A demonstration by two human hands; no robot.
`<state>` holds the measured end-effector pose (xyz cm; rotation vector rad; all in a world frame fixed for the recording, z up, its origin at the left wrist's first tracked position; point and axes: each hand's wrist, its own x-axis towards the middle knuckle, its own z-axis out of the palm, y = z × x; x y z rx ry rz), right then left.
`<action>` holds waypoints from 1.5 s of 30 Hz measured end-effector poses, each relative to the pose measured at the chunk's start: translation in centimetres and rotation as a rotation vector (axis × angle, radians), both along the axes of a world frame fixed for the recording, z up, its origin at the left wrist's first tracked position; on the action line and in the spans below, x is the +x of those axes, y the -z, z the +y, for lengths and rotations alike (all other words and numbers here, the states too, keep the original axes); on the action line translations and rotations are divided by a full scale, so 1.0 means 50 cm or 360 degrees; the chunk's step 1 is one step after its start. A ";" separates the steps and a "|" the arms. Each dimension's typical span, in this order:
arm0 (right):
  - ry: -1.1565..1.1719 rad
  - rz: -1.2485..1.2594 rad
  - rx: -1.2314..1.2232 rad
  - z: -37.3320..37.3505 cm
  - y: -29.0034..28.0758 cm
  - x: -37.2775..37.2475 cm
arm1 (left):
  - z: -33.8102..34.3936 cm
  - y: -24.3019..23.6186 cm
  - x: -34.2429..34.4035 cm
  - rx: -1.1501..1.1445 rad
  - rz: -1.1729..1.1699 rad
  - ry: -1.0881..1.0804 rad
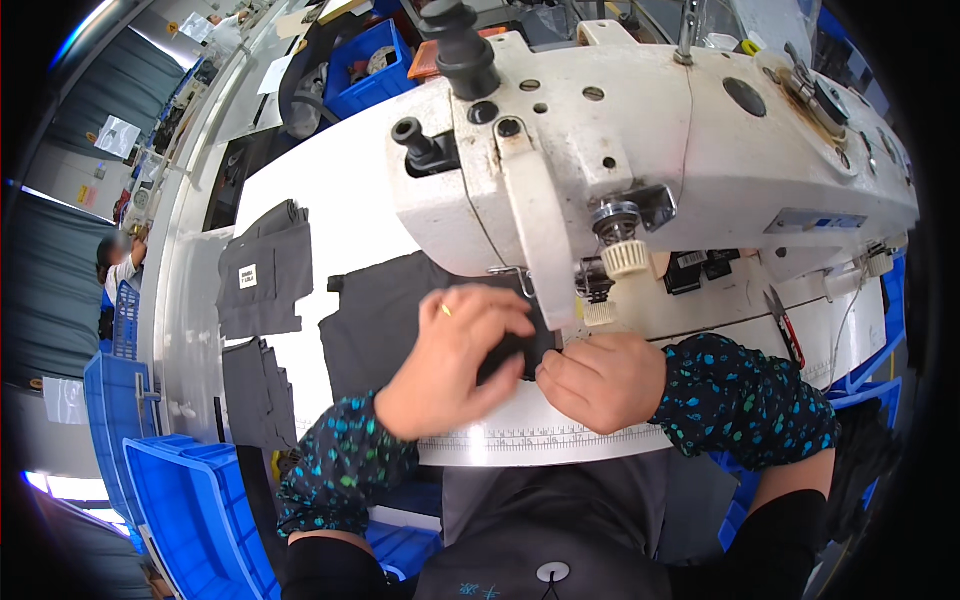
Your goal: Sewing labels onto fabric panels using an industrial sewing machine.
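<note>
A dark grey cloth (370, 320) lies flat on the white table (350, 165) in the middle of the frame, its upper right part running in under the head of a white sewing machine (560, 150). The left hand (455, 355) is over the cloth at the centre, fingers curved and somewhat spread, the thumb held apart from them with dark fabric showing in the gap; it is slightly blurred, and I cannot tell whether its fingertips touch the cloth. The right hand (605, 378) is just beside it, right of centre, its fingers curled close together at the cloth's right edge; whether it pinches the fabric I cannot tell. Both forearms wear dark sleeve covers (750, 400) with blue and green spots. 2 cream dials (627, 258) sit on the machine above the right hand. A ruler strip (560, 440) follows the table's near edge, below the hands. At centre left lie 2 stacks of grey pieces (282, 255), the upper bearing a white label (247, 276). Red-handled snips (787, 335) lie at the right, a blue bin (365, 70) stands at the top, and a blue crate (195, 520) fills the lower left
</note>
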<state>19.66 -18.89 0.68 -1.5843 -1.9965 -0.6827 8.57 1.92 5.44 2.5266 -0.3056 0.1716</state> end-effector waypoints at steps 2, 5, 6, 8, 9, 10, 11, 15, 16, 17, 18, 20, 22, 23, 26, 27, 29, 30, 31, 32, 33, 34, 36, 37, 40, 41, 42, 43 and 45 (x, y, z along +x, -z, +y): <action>0.0012 0.0024 0.0058 0.000 -0.003 -0.003 | -0.029 -0.005 -0.029 0.0046 0.0052 -0.0019; -0.0010 0.0067 0.0116 0.002 -0.005 -0.004 | -0.054 0.026 -0.031 0.0417 -0.0300 -0.0185; 0.0003 0.0052 0.0114 0.001 -0.005 -0.004 | -0.049 0.036 -0.028 0.0554 -0.0455 -0.0115; 0.0014 0.0034 0.0113 0.001 -0.003 -0.004 | -0.039 0.051 -0.030 0.0692 -0.0610 -0.0046; 0.0036 0.0016 0.0127 0.001 -0.001 -0.005 | -0.032 0.055 -0.034 0.0726 -0.0702 0.0029; 0.0063 -0.0001 0.0142 0.000 0.002 -0.006 | -0.026 0.057 -0.036 0.0757 -0.0807 0.0114; 0.0073 -0.0001 0.0146 -0.001 0.005 -0.005 | -0.022 0.059 -0.038 0.0741 -0.0776 0.0174; 0.0022 0.0047 -0.0087 -0.004 0.017 -0.007 | -0.018 0.066 -0.036 0.0618 -0.0710 0.0288; 0.0031 0.0052 -0.0093 -0.003 0.019 -0.008 | -0.017 0.067 -0.034 0.0611 -0.0703 0.0334; 0.0026 0.0051 -0.0094 -0.003 0.020 -0.009 | -0.016 0.067 -0.033 0.0587 -0.0690 0.0369; 0.0024 0.0083 -0.0092 -0.002 0.021 -0.009 | -0.014 0.068 -0.031 0.0605 -0.0696 0.0377; 0.0025 0.0115 -0.0093 -0.002 0.020 -0.005 | -0.011 0.069 -0.025 0.0575 -0.0705 0.0397; 0.0078 0.0119 -0.0072 0.001 0.020 0.003 | -0.005 0.069 -0.013 0.0535 -0.0726 0.0383; 0.0089 0.0083 -0.0109 0.004 0.020 0.009 | -0.002 0.069 -0.006 0.0506 -0.0701 0.0380; 0.0073 0.0152 -0.0063 0.013 0.024 0.030 | 0.004 0.070 0.017 0.0478 -0.0730 0.0333; 0.0112 0.0121 -0.0087 0.014 0.026 0.037 | 0.006 0.071 0.026 0.0476 -0.0777 0.0315; 0.0153 0.0088 -0.0113 0.018 0.031 0.051 | 0.012 0.071 0.042 0.0460 -0.0796 0.0301; 0.0156 0.0104 -0.0108 0.023 0.033 0.059 | 0.014 0.071 0.049 0.0461 -0.0768 0.0299; 0.0155 0.0130 -0.0070 0.026 0.035 0.065 | 0.017 0.072 0.055 0.0495 -0.0771 0.0282; 0.0160 0.0119 -0.0109 0.027 0.037 0.070 | 0.020 0.072 0.060 0.0478 -0.0789 0.0272; 0.0192 0.0141 -0.0148 0.029 0.037 0.074 | 0.023 0.072 0.064 0.0489 -0.0775 0.0266; 0.0223 0.0176 -0.0167 0.030 0.038 0.077 | 0.026 0.072 0.067 0.0506 -0.0729 0.0263; 0.0228 0.0237 -0.0215 0.030 0.038 0.080 | 0.027 0.072 0.068 0.0503 -0.0740 0.0241; 0.0234 0.0323 -0.0237 0.030 0.038 0.082 | 0.028 0.073 0.068 0.0513 -0.0687 0.0224; 0.0236 0.0408 -0.0257 0.026 0.043 0.083 | 0.026 0.074 0.066 0.0515 -0.0686 0.0184; 0.0233 0.0409 -0.0229 0.024 0.046 0.083 | 0.026 0.074 0.065 0.0511 -0.0711 0.0177; 0.0271 0.0281 -0.0267 0.023 0.050 0.084 | 0.026 0.074 0.064 0.0505 -0.0702 0.0180; 0.0316 0.0178 -0.0293 0.022 0.053 0.082 | 0.027 0.073 0.064 0.0520 -0.0669 0.0193; 0.0407 0.0398 -0.0374 0.023 0.058 0.075 | 0.030 0.068 0.061 0.0506 -0.0625 0.0238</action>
